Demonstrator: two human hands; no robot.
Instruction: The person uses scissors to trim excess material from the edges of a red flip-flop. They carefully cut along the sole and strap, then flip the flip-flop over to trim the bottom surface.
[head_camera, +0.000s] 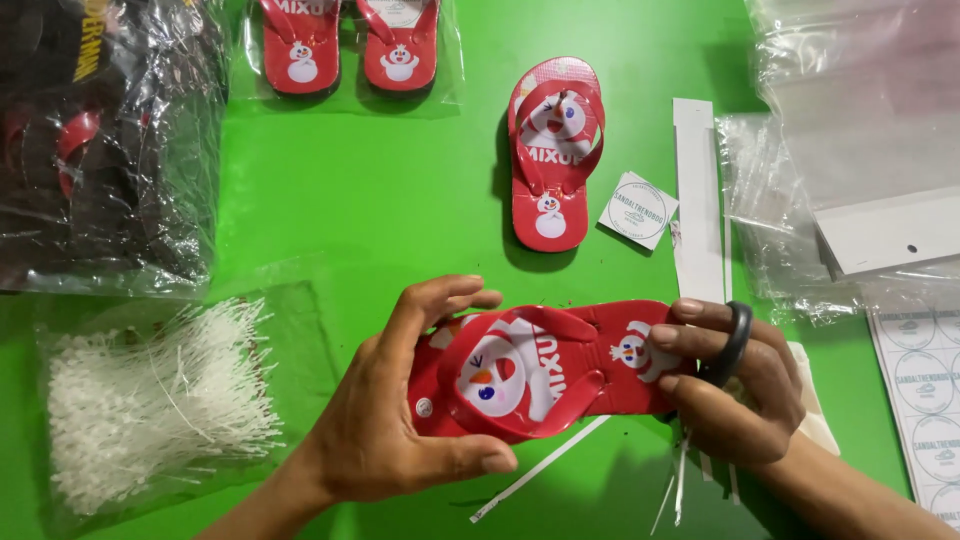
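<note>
A red flip-flop (560, 365) with a white snowman picture lies sideways between both hands, just above the green table. My left hand (400, 420) grips its toe end, thumb under the strap. My right hand (735, 390) pinches the heel end and has a black scissor handle (735, 340) looped on its fingers. A second matching red flip-flop (552, 160) lies flat on the table beyond them, toe pointing away.
A clear bag of white plastic tag pins (150, 400) lies left. A bagged red pair (350, 45) sits at the top. Dark bagged goods (100, 140) lie top left. White card strips (697, 200), a round sticker (638, 210), clear bags (850, 130) and a sticker sheet (925, 390) are right.
</note>
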